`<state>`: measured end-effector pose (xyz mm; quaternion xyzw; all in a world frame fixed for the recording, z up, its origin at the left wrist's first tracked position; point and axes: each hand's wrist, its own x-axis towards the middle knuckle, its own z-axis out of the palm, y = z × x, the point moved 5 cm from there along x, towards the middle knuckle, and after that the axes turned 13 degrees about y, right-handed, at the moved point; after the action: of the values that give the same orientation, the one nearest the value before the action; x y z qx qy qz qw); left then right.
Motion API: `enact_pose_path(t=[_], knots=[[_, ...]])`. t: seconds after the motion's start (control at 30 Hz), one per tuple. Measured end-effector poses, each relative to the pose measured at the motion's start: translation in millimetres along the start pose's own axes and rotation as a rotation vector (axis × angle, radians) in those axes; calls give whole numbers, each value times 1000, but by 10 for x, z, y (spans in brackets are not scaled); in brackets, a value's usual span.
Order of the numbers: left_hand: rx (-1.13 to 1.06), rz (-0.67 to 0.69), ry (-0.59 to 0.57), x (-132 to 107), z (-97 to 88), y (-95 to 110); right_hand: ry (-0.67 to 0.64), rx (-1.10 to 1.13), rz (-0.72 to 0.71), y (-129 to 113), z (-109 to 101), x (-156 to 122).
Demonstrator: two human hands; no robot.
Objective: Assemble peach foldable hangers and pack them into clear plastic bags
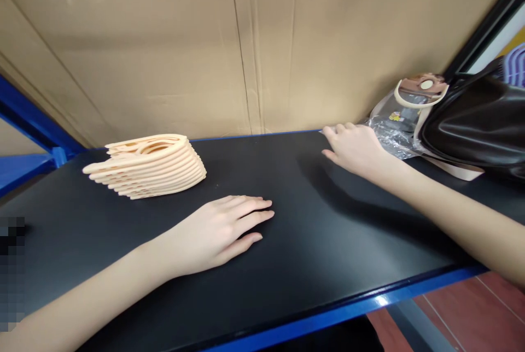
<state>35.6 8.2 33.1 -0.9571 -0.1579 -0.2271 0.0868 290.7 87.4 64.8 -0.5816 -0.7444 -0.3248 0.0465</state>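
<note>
My left hand (pixel 221 229) lies flat on the black shelf top (pixel 311 242), fingers stretched out and holding nothing. A leaning stack of several peach-coloured plastic pieces (pixel 147 166) rests behind it to the left, apart from the hand. My right hand (pixel 353 147) reaches to the back right, fingers curled at the edge of a clear plastic bag (pixel 389 133). I cannot make out whether the fingers grip the bag or only touch it.
A black leather bag (pixel 476 122) sits at the far right, over a beige piece (pixel 455 169). A beige ring-shaped item (pixel 422 92) in wrapping leans behind the clear bag. Cardboard (pixel 262 40) walls the back. A blue metal frame (pixel 340 314) edges the shelf.
</note>
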Motion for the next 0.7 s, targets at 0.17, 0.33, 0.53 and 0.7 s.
enact_pose_path(t=[0.17,0.33,0.53,0.7], knots=[[-21,-21,-7,-2,5,-10,-143,-125,63,127,147,-64],[-39,-33,1,1,11,-13,-196,-156,48,85,154,-90],[-65,-41,-5,-11,22,-24,-172,-173,30,132,120,-75],[-320,-330,8,-24,35,-124,133,-143,-105,-95,-255,-63]])
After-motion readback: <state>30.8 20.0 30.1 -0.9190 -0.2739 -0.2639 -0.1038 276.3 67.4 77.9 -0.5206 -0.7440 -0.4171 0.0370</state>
